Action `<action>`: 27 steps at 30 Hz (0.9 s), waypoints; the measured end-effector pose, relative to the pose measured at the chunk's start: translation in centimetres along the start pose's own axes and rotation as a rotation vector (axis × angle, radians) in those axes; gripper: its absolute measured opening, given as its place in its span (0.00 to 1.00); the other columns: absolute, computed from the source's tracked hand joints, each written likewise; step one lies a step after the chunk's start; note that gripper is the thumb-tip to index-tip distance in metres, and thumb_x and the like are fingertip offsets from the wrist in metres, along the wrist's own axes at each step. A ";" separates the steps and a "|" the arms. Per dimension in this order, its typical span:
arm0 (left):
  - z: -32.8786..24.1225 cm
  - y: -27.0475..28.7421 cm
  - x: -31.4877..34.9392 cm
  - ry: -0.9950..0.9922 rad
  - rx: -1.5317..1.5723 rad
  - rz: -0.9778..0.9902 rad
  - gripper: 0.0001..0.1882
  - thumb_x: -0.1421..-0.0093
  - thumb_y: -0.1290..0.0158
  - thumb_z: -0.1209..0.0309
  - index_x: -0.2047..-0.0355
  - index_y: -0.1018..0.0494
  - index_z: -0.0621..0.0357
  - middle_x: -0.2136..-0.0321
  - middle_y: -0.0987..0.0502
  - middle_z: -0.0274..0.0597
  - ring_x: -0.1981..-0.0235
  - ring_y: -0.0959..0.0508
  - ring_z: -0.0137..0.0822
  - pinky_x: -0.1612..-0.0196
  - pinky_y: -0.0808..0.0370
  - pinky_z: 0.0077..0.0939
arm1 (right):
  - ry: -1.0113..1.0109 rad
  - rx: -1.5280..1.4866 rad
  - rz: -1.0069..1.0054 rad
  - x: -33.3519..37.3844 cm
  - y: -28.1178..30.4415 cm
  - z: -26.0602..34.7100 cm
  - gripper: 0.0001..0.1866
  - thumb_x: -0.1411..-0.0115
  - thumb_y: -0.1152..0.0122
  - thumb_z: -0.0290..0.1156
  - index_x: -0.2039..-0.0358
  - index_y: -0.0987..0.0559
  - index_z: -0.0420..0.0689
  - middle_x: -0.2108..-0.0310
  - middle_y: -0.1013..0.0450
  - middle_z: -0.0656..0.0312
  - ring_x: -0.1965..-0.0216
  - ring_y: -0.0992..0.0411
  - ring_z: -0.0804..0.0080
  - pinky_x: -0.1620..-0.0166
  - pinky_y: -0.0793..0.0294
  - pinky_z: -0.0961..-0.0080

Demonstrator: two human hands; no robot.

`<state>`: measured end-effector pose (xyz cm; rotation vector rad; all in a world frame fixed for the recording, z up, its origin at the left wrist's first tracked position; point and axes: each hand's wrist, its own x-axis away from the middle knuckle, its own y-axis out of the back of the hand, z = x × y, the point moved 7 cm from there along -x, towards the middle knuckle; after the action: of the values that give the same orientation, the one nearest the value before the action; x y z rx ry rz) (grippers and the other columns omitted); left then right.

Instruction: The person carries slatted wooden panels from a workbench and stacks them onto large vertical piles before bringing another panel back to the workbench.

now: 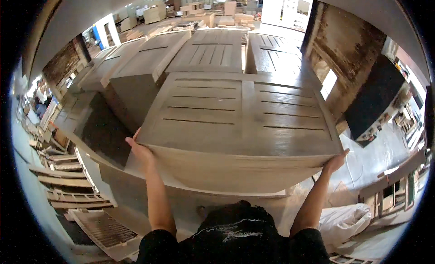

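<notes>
In front of me is a large grey-brown wooden cabinet (244, 107). Its top face carries two framed panels, each with several dark slots. My left hand (141, 150) grips the near left corner, thumb up along the edge and fingers partly hidden against the side. At the near right corner my right hand (336, 162) holds the edge in the same way, its fingers mostly out of sight below. The cabinet's pale near side hangs over a flat wooden surface (181, 178); whether the underside touches it, I cannot tell.
Similar slotted cabinets (208, 53) stand close behind, with taller plain-panelled ones (152, 51) at the left. Wooden frames and slats (68, 180) lie at the lower left. A white plastic sack (346, 221) sits at the lower right, near a dark upright panel (378, 96).
</notes>
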<state>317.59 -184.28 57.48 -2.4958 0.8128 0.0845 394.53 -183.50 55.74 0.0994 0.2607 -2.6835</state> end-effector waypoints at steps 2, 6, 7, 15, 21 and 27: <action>1.3 1.3 -0.5 -0.059 0.034 -0.102 0.39 0.33 0.72 0.40 0.55 0.27 0.67 0.58 0.24 0.45 0.53 0.28 0.38 0.44 0.37 0.33 | 0.184 0.120 -0.101 -2.3 1.0 -2.9 0.30 0.31 0.61 0.49 0.43 0.31 0.35 0.64 0.24 0.49 0.61 0.28 0.61 0.57 0.29 0.66; 1.3 -0.3 1.3 -0.192 -0.072 -0.367 0.39 0.34 0.67 0.40 0.67 0.21 0.66 0.67 0.24 0.39 0.63 0.29 0.33 0.53 0.34 0.28 | 0.618 -0.006 -0.126 -7.3 5.3 -6.6 0.25 0.32 0.62 0.36 0.37 0.39 0.39 0.65 0.25 0.42 0.67 0.27 0.56 0.68 0.28 0.59; 1.1 0.3 1.5 -0.200 -0.093 -0.479 0.40 0.34 0.67 0.40 0.70 0.20 0.66 0.70 0.25 0.37 0.67 0.30 0.32 0.57 0.33 0.26 | 0.469 0.189 -0.145 -7.7 5.5 -6.9 0.27 0.31 0.63 0.41 0.36 0.41 0.39 0.60 0.26 0.42 0.62 0.28 0.56 0.61 0.28 0.59; 1.6 2.6 0.4 -0.055 -0.147 -0.319 0.41 0.34 0.70 0.39 0.64 0.20 0.66 0.77 0.27 0.33 0.74 0.33 0.28 0.66 0.36 0.22 | 0.266 0.355 -0.143 -4.5 3.9 -3.3 0.39 0.35 0.72 0.62 0.36 0.41 0.43 0.46 0.33 0.41 0.47 0.33 0.47 0.44 0.34 0.57; -0.2 1.6 2.3 0.095 -0.431 -0.195 0.43 0.34 0.75 0.39 0.57 0.24 0.69 0.76 0.26 0.43 0.72 0.31 0.39 0.59 0.35 0.35 | -0.145 -0.204 0.029 -0.9 0.2 -2.3 0.48 0.39 0.70 0.69 0.39 0.39 0.35 0.39 0.40 0.46 0.41 0.39 0.49 0.41 0.37 0.56; 4.6 3.8 1.1 0.108 -0.436 -0.363 0.45 0.34 0.79 0.38 0.63 0.25 0.69 0.80 0.28 0.44 0.71 0.28 0.42 0.60 0.34 0.41 | 0.078 -0.139 0.149 -3.5 1.8 -3.2 0.44 0.36 0.72 0.64 0.41 0.36 0.33 0.41 0.38 0.45 0.43 0.37 0.49 0.40 0.38 0.55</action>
<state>316.79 -185.27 51.49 -3.0431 0.3972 -0.0013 398.58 -183.00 52.66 0.1738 0.4449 -2.5085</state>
